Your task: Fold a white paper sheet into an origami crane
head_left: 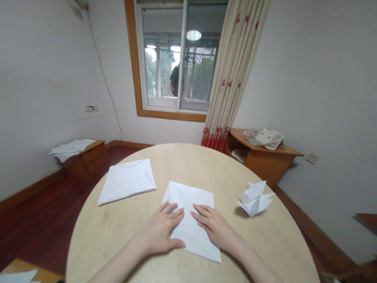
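A white square sheet of paper (188, 196) lies flat on the round light-wood table (182, 161) in front of me. My left hand (160, 230) rests palm down on the sheet's left edge, fingers stretched out and pointing toward the middle. My right hand (213, 226) lies flat on the sheet's right half, fingers extended toward the left hand. The fingertips of both hands almost meet near the sheet's centre. Neither hand grips anything.
A stack of white paper (127, 181) lies at the table's left. Folded white paper figures (255, 198) sit at the right. Beyond are a low wooden cabinet with papers (85, 155), a corner desk with a bag (265, 151), a curtain (232, 74) and a window (176, 59).
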The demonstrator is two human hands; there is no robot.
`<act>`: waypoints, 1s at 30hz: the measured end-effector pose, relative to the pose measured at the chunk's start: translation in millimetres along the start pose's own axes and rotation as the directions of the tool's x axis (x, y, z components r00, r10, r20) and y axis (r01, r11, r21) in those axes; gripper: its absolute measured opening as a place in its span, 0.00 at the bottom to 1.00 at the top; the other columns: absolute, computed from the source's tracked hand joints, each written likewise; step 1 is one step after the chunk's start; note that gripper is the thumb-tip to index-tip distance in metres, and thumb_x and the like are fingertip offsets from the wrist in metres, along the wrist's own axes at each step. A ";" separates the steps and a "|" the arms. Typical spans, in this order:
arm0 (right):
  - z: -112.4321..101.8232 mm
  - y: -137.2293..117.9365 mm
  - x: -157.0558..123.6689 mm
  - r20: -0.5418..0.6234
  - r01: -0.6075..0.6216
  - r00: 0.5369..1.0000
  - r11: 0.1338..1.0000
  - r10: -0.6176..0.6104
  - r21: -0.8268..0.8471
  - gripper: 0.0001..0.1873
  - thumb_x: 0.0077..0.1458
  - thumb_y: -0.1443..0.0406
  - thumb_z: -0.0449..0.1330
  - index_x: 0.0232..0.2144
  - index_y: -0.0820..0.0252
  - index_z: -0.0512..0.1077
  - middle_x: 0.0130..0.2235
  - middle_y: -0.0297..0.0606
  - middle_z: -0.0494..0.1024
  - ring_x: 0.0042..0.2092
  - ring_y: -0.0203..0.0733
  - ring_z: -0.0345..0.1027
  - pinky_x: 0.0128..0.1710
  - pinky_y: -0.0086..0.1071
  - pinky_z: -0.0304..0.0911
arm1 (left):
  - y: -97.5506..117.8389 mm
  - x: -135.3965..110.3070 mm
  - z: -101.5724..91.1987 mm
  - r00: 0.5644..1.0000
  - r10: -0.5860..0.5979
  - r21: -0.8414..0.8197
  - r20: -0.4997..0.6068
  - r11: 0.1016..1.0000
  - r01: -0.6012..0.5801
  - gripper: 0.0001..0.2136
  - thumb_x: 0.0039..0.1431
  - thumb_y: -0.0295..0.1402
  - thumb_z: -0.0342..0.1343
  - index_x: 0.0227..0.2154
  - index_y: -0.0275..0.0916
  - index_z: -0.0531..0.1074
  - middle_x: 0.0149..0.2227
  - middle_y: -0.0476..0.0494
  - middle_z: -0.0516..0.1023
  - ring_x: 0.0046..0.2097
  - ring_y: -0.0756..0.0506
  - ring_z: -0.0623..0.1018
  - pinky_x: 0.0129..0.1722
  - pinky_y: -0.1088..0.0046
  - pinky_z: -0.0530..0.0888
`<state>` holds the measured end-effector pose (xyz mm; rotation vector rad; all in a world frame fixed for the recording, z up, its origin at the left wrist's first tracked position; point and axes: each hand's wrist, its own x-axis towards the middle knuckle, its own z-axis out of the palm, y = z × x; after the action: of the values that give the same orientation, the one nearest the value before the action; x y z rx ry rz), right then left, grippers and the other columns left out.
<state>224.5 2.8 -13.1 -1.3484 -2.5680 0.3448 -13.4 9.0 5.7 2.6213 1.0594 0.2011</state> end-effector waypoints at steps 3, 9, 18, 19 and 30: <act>1.5 3.4 0.0 0.017 0.001 1.000 1.000 -0.001 0.024 0.24 0.62 0.71 0.47 0.59 0.54 0.63 0.63 0.42 0.60 0.63 0.46 0.53 0.61 0.46 0.54 | -0.7 1.5 -1.4 0.998 0.026 -0.036 0.064 0.999 -0.024 0.41 0.49 0.53 0.60 0.62 0.39 0.57 0.64 0.40 0.57 0.66 0.34 0.54 0.64 0.51 0.49; 3.4 4.6 -2.2 -0.011 0.012 1.000 0.996 -0.011 0.085 0.22 0.63 0.65 0.50 0.59 0.52 0.63 0.64 0.41 0.58 0.65 0.46 0.50 0.63 0.49 0.49 | -1.0 -1.0 -4.3 0.992 0.034 -0.106 0.122 0.994 -0.021 0.43 0.47 0.53 0.60 0.62 0.36 0.56 0.65 0.35 0.52 0.66 0.35 0.54 0.63 0.51 0.52; -1.9 -3.9 -2.9 -0.047 0.114 0.993 0.990 -0.110 0.089 0.20 0.62 0.68 0.51 0.56 0.50 0.67 0.59 0.36 0.67 0.60 0.45 0.59 0.59 0.47 0.56 | -5.9 -4.9 -5.8 0.999 0.018 -0.147 0.047 0.989 -0.011 0.37 0.43 0.44 0.65 0.58 0.40 0.64 0.63 0.35 0.58 0.64 0.36 0.60 0.62 0.55 0.56; -3.1 -5.7 -3.4 -0.053 0.109 0.993 0.990 -0.104 0.091 0.20 0.62 0.68 0.51 0.55 0.50 0.68 0.58 0.36 0.68 0.59 0.45 0.61 0.58 0.46 0.57 | -5.4 -5.3 -6.2 0.999 0.012 -0.157 0.037 0.988 -0.006 0.37 0.42 0.43 0.66 0.57 0.40 0.66 0.62 0.35 0.59 0.63 0.36 0.61 0.62 0.55 0.57; -24.6 -18.0 -12.3 0.107 -0.073 0.993 0.963 0.046 0.261 0.44 0.37 0.45 0.69 0.54 0.60 0.70 0.59 0.50 0.67 0.61 0.58 0.56 0.62 0.53 0.48 | 0.9 -8.2 -14.8 0.994 0.032 -0.268 -0.102 0.962 -0.059 0.06 0.48 0.27 0.60 0.30 0.41 0.78 0.45 0.47 0.80 0.46 0.42 0.78 0.56 0.62 0.66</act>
<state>224.7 -14.7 14.7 -1.3405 -2.4525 0.7561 -22.3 6.0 19.8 2.4103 0.9285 0.4545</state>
